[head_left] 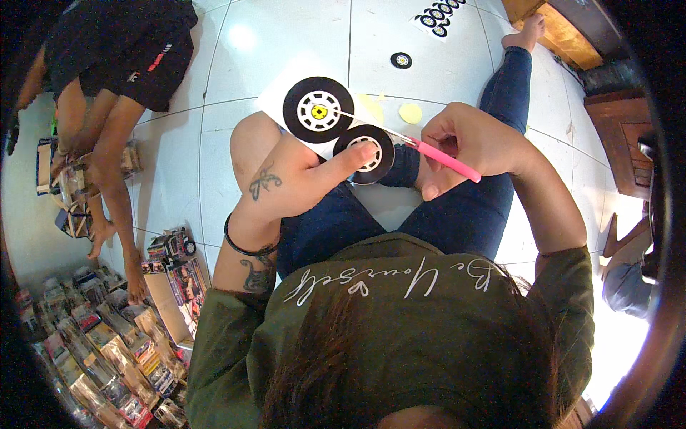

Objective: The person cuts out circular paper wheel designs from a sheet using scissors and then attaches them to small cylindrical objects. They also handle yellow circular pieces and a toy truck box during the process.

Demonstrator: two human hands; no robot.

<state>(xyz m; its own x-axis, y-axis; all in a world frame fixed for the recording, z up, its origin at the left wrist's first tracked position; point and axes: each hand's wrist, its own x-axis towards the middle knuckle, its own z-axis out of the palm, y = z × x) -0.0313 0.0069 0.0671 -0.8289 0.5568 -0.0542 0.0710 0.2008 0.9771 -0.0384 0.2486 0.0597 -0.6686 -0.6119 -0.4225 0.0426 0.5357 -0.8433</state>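
Observation:
In my left hand [296, 175] is a white sheet [275, 93] printed with black wheels, held up above my lap. The upper printed wheel [293, 111] has a white, spoked hub with a yellow centre. My left thumb presses over the lower printed wheel [386, 161]. My right hand [479, 143] is closed around pink-handled scissors [449, 160], seen nearly edge-on. Their thin blades reach left across the sheet, with the tips over the upper wheel's hub. Whether the blades are apart is hard to tell.
On the tiled floor ahead lie a small round wheel cutout [401, 61], a yellow disc [410, 113] and a sheet of small wheels [437, 18]. Many wrapped model vehicles [107, 343] and a carton [175, 297] stand lower left. Another person [118, 79] sits left; wooden furniture [618, 146] is right.

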